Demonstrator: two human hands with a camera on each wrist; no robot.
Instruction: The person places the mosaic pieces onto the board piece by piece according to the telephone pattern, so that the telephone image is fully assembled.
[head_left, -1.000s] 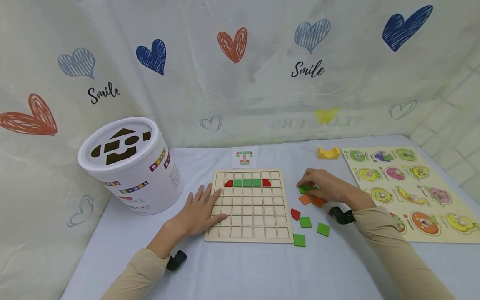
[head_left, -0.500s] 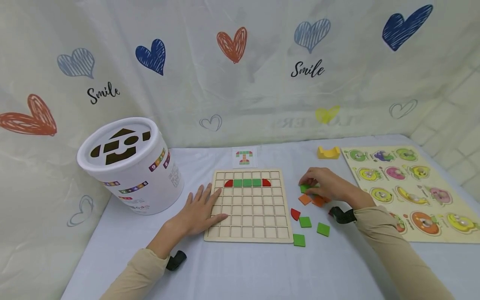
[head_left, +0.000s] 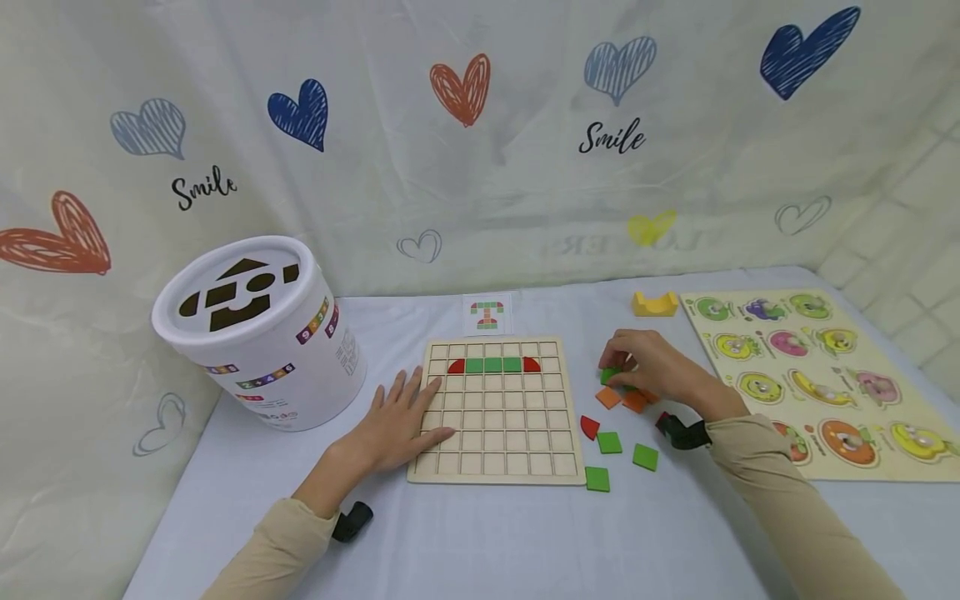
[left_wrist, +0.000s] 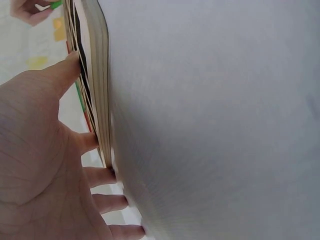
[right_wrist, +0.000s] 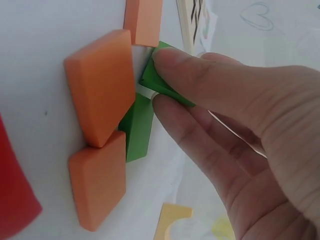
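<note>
Tiles [head_left: 492, 365] fill one row near the top of your board [head_left: 495, 422], three green between two red; against the card [head_left: 487, 317] just beyond it, that bar looks done, while the orange stem and the foot seem left, their cells bare; your left hand [head_left: 397, 425] lies spread over the board's left edge; your right hand [head_left: 651, 362] pinches a green tile [right_wrist: 153, 75] between thumb and finger, right of the board, though I cannot tell whether it is clear of the counter [head_left: 480, 546]; orange tiles [right_wrist: 102, 90] lie beside it; nearer you lie a red tile [head_left: 589, 427] and three loose green tiles [head_left: 610, 442]; perhaps less than half is placed.
</note>
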